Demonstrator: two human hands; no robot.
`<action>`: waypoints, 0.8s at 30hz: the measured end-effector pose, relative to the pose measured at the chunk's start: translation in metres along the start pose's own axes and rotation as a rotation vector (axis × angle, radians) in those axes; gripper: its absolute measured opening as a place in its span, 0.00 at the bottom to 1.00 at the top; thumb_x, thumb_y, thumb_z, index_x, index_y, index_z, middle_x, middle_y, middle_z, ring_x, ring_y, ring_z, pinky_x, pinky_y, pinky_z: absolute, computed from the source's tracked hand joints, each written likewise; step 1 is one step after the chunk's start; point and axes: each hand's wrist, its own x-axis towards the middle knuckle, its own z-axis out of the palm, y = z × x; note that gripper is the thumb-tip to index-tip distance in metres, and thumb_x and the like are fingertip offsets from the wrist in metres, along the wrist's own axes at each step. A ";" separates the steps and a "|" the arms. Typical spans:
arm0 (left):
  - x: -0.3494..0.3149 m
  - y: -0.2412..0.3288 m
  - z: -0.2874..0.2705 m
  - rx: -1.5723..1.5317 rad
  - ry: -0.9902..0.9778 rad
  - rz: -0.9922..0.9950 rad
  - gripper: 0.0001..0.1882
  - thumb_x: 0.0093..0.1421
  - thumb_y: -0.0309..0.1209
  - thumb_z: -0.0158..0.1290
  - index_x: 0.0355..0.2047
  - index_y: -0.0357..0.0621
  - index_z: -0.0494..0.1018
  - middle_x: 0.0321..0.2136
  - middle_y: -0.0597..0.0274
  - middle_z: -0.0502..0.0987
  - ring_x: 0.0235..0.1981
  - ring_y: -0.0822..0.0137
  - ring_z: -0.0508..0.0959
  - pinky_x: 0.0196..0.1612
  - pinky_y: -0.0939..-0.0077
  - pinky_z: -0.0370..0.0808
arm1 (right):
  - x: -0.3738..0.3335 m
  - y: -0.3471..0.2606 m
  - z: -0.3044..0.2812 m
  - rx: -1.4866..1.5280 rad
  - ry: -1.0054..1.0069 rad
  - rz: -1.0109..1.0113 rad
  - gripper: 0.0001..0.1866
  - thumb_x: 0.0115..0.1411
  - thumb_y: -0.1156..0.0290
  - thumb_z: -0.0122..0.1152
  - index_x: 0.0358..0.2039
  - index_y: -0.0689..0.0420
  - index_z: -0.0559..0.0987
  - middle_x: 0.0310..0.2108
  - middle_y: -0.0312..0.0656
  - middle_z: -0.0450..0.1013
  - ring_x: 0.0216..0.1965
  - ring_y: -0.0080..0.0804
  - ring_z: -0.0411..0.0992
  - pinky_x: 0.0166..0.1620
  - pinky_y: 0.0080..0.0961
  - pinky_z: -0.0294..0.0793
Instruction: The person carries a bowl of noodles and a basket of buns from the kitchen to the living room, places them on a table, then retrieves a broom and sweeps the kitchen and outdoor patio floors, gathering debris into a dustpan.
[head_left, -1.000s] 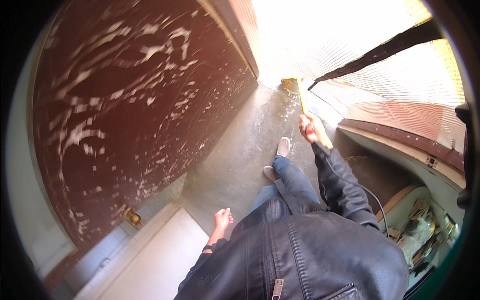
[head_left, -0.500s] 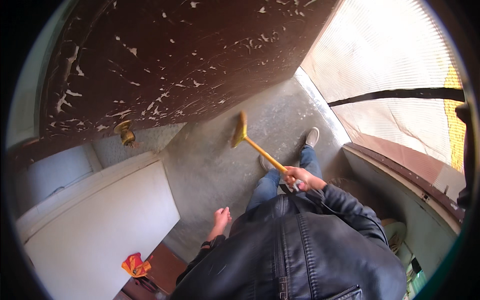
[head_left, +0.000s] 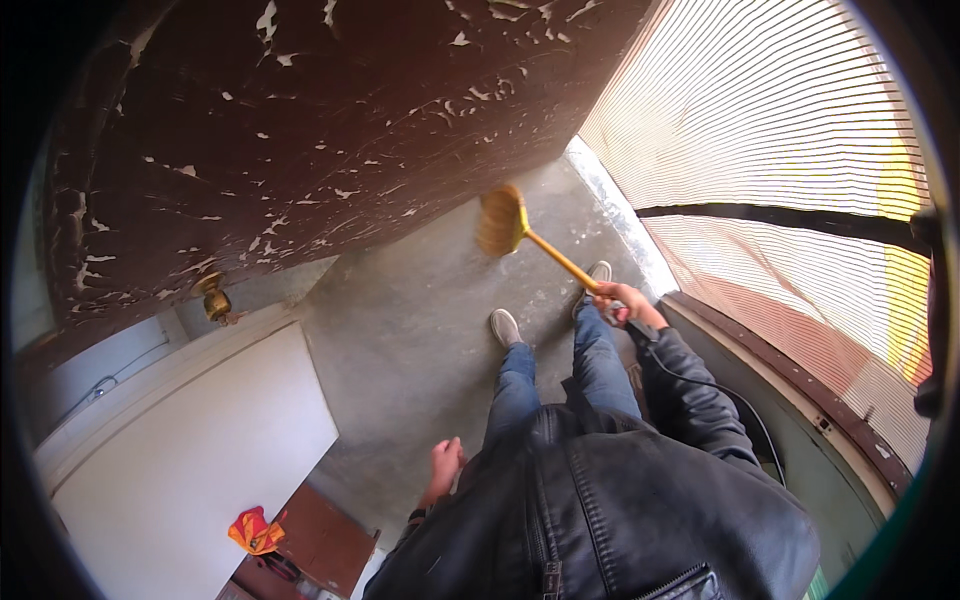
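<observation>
Since half a second ago, the broom (head_left: pixel 507 220) has turned: instead of a narrow edge it shows its broad face, above the floor (head_left: pixel 390 330) near the brown door (head_left: pixel 300 120), so it faces differently for the strokes. The right grip (head_left: pixel 622 302) is clamped on its handle (head_left: pixel 562 259) (the end is hidden). The left grip (head_left: pixel 446 461) curls; how tightly, I cannot tell. Blur hides whether the bristles (head_left: pixel 494 224) touch.

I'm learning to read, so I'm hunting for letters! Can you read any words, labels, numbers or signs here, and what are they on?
No words, numbers or signs can be read.
Zipper pull on the black jacket: a mark too small to read.
Brown door: pale chipped patches, no letters.
Broom in the right hand: no writing I can see.
</observation>
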 end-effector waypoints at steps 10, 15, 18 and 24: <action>0.034 0.045 0.019 -0.030 0.065 -0.021 0.17 0.67 0.39 0.55 0.25 0.43 0.69 0.17 0.67 0.72 0.14 0.73 0.73 0.18 0.75 0.74 | -0.140 -0.006 -0.034 -0.052 0.180 -0.280 0.21 0.69 0.71 0.49 0.61 0.47 0.62 0.27 0.38 0.67 0.17 0.16 0.60 0.10 0.12 0.56; 0.031 0.097 0.049 0.067 0.061 0.080 0.17 0.67 0.37 0.54 0.23 0.41 0.70 0.16 0.65 0.73 0.15 0.73 0.72 0.19 0.73 0.72 | -0.151 0.013 -0.059 0.117 0.049 -0.123 0.16 0.69 0.73 0.49 0.56 0.51 0.65 0.26 0.40 0.68 0.18 0.21 0.64 0.16 0.19 0.64; 0.011 0.184 0.093 0.451 0.040 0.553 0.17 0.67 0.36 0.54 0.22 0.41 0.70 0.17 0.66 0.73 0.15 0.74 0.72 0.22 0.75 0.72 | -0.131 -0.019 -0.100 -0.049 -0.031 -0.058 0.11 0.68 0.73 0.49 0.51 0.52 0.67 0.25 0.40 0.68 0.19 0.22 0.65 0.16 0.19 0.64; -0.120 0.407 0.270 0.509 -0.256 1.391 0.07 0.63 0.27 0.54 0.35 0.35 0.77 0.34 0.50 0.80 0.35 0.51 0.80 0.39 0.67 0.76 | -0.124 -0.076 -0.177 -0.153 0.244 -0.297 0.14 0.65 0.73 0.54 0.51 0.55 0.70 0.25 0.42 0.73 0.19 0.24 0.70 0.12 0.22 0.62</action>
